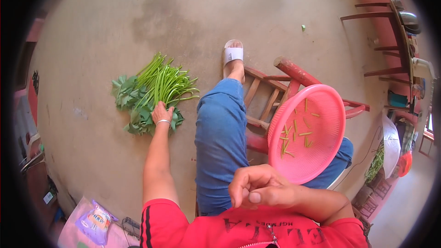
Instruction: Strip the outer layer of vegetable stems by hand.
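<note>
My left hand, with a bracelet at the wrist, reaches down onto a pile of leafy greens on the floor. Its fingertips go in among the long green stems, partly hidden, so a grip is not plain. Broad dark green leaves lie at the pile's left and front. Close to my chest, my right hand is loosely curled, with nothing visible in it. Beyond it, a pink plastic basket stands tilted against a red wooden stool or chair frame. Several short cut stem pieces lie inside the basket.
The red wooden frame lies beside my bent leg. My foot in a white slide sandal rests on the concrete floor. A purple food packet sits at lower left. A wooden table lines the right wall.
</note>
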The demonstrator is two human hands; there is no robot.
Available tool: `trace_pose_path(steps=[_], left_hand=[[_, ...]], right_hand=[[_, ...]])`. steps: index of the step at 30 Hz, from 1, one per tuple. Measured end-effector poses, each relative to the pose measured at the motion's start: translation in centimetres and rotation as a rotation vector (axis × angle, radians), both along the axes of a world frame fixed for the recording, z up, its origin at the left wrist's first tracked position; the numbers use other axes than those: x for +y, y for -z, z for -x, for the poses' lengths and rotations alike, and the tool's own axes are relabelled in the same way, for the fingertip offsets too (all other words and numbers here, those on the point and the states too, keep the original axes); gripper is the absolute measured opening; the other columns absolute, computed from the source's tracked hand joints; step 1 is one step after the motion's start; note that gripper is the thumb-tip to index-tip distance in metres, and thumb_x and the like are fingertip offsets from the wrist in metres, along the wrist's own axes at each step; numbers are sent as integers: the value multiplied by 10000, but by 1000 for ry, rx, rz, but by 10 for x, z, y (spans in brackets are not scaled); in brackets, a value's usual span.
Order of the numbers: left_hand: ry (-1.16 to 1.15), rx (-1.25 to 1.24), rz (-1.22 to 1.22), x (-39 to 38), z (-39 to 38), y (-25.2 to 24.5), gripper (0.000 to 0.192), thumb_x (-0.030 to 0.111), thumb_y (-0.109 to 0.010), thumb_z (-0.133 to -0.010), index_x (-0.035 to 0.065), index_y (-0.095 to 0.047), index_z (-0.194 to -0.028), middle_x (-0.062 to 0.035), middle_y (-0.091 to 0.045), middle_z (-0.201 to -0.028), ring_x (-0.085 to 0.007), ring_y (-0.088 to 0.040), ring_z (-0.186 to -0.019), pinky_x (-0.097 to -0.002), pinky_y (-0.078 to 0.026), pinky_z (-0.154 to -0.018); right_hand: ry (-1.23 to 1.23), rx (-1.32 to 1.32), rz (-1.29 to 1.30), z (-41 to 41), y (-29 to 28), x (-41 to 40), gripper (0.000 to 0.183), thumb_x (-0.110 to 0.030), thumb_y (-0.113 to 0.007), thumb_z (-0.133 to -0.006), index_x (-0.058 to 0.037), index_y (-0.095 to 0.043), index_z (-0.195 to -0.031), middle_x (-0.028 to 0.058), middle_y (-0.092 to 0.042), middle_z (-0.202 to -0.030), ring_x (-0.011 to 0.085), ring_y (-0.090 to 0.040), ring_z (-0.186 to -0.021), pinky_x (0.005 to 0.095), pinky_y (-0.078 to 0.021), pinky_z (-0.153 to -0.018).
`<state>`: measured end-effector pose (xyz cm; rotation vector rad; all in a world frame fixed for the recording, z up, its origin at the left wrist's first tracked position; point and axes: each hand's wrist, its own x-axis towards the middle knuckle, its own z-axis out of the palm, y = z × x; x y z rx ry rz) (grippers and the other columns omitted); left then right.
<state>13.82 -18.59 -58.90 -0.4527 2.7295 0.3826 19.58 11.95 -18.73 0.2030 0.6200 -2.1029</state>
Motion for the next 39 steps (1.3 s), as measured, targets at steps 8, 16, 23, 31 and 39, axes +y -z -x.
trace_pose_path(steps=[8, 16, 23, 31, 39], left_hand=[[131, -20, 71, 8, 0, -26, 226, 311, -641, -817, 95, -706, -820, -133, -681, -786, -292, -644, -782, -380, -415, -818], [-68, 19, -427, -12, -40, -56, 245, 285, -688, -778, 74, -682, -901, -92, -684, -810, -255, -647, -769, -359, -499, -715], [-51, -120, -296, 20, -27, -20, 562, 280, -685, -774, 83, -492, -1264, -114, -673, -968, -302, -619, -949, -390, -471, -865], [-160, -157, -256, 48, -31, -38, 241, 273, -645, -821, 95, -668, -982, -152, -627, -1047, -321, -608, -945, -395, -482, -809], [-573, 82, -986, 17, -62, -77, 241, 259, -516, -955, 52, -634, -917, 4, -471, -561, -102, -463, -476, -261, -387, -452]], right_hand=[[-68, 73, -140, -11, -5, 2, 177, -132, -493, -886, -17, -565, -1000, -45, -525, -864, 11, -409, -685, 175, -334, -600], [-16, 87, -196, -38, 12, -11, 146, -133, -492, -895, -25, -561, -965, -46, -463, -652, 29, -392, -531, 193, -314, -486], [-93, 234, -257, -67, 12, -8, 142, -97, -483, -892, -17, -567, -974, -58, -474, -749, 10, -394, -663, 181, -337, -598], [-94, 205, -290, -55, 16, 5, 150, -75, -462, -880, -10, -558, -975, -43, -494, -767, 20, -404, -658, 187, -347, -599], [-138, 191, -254, -53, 23, -12, 123, -57, -478, -879, -14, -561, -958, -65, -456, -685, 20, -380, -610, 189, -322, -552]])
